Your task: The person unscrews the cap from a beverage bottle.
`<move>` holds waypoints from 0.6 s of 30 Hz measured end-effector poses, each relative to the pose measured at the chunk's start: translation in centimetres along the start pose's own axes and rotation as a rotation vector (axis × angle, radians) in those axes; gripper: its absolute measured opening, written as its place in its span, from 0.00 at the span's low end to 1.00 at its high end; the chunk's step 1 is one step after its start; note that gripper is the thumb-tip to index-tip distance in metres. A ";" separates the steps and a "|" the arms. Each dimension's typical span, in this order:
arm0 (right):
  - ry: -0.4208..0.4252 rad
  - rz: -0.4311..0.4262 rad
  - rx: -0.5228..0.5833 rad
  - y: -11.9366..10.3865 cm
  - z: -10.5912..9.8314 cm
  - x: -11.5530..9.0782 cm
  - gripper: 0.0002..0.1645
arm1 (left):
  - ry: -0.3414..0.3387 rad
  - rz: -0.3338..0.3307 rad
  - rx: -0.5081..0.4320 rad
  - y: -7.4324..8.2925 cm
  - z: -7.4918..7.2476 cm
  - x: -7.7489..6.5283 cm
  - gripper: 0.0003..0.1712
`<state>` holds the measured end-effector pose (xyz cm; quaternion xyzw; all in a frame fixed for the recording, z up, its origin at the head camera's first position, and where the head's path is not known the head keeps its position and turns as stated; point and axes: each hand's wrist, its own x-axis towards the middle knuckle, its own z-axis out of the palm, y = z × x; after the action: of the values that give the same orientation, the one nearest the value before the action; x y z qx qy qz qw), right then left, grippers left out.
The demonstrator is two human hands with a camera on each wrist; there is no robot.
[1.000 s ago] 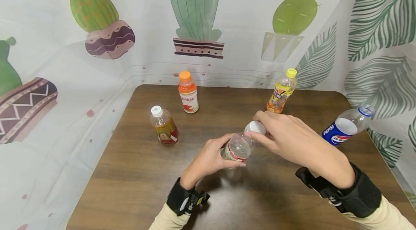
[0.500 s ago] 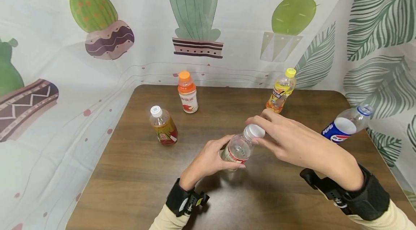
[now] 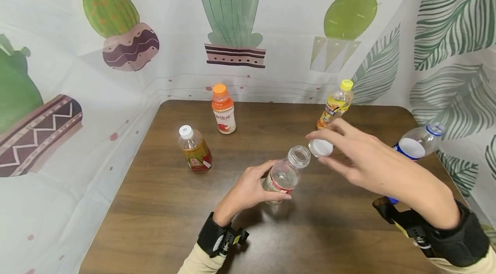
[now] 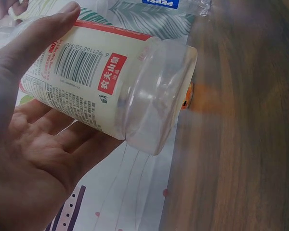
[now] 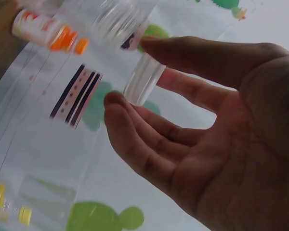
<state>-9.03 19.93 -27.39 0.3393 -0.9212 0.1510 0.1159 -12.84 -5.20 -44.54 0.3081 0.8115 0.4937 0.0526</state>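
Right fingers (image 5: 130, 139) pinch a white cap (image 3: 321, 148), left fingers (image 4: 48, 31) grip a bottle (image 3: 284, 176); wooden table (image 3: 155, 222), cactus-print cloth (image 3: 174, 20) behind.

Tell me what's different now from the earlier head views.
The right hand has lifted the white cap off the clear bottle and moved it rightward in the head view, baring the mouth. It still pinches the cap. Unchanged: the left hand grips the clear bottle; the orange-capped, white-capped and yellow-capped bottles stand in place.

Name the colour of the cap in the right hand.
The cap is white, clearest in the head view.
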 end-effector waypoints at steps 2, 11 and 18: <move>0.016 0.056 -0.024 0.7 -0.2 -0.5 0.29 | 0.008 -0.004 0.003 0.0 -0.1 0.0 0.42; 0.046 0.165 -0.074 4.8 0.9 -3.0 0.28 | 0.015 -0.037 -0.006 0.0 -0.4 0.2 0.42; -0.083 0.283 -0.020 7.2 3.3 -4.8 0.25 | 0.014 -0.034 -0.003 -0.1 -0.2 0.1 0.43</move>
<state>-10.57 26.83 -33.46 0.2108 -0.9653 0.1423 0.0588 -13.11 -5.36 -44.51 0.2908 0.8163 0.4960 0.0559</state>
